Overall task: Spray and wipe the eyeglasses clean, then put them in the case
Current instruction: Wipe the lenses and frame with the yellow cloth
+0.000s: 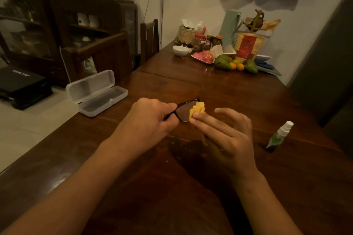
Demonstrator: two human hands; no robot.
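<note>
My left hand (147, 118) grips the black-framed eyeglasses (183, 109) by the frame, just above the wooden table (191, 187). Against one lens, my right hand (223, 131) pinches a yellow cloth (197, 108) between thumb and forefinger. Part of the glasses is hidden behind my hands. A white eyeglass case (96, 92) lies open at the table's left edge, its inside empty. To the right of my right hand stands a small green spray bottle (278, 137) with a white nozzle.
At the table's far end stand a woven basket (186, 34), jars, a white bowl (180, 50), a pale green flask (230, 26), a snack bag (246, 46) and fruit (234, 64). Wooden chairs (149, 38) and a dark cabinet (63, 25) are on the left. Small crumbs dot the wood near my hands.
</note>
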